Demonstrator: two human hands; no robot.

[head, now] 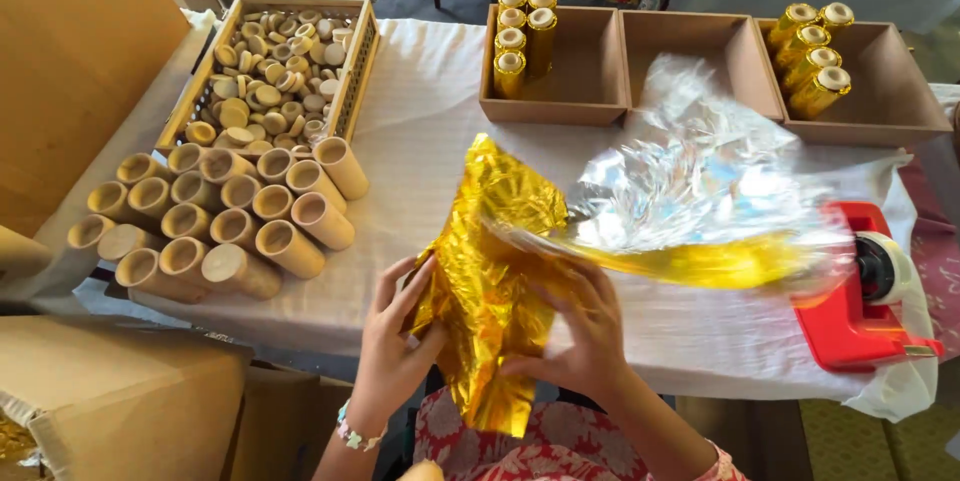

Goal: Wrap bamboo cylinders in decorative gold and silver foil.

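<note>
Head view: your left hand [390, 341] and right hand [585, 336] both closed on crumpled gold foil sheet [490, 271], held above near edge of worktop [430, 111], white cloth over it. Bare cardboard tubes [215, 216] stacked at left, tray of round caps [275, 61] behind. Three brown boxes [700, 41] at far edge, gold-wrapped tubes [525, 36] inside. Red tape dispenser [860, 301] at right.

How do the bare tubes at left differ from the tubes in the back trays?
The bare tubes are plain tan cardboard; the tray tubes are wrapped in shiny gold foil. The bare tubes lie piled loose on the cloth; the tray tubes sit in rows inside brown boxes. Both look like cylinders of similar shape.
</note>
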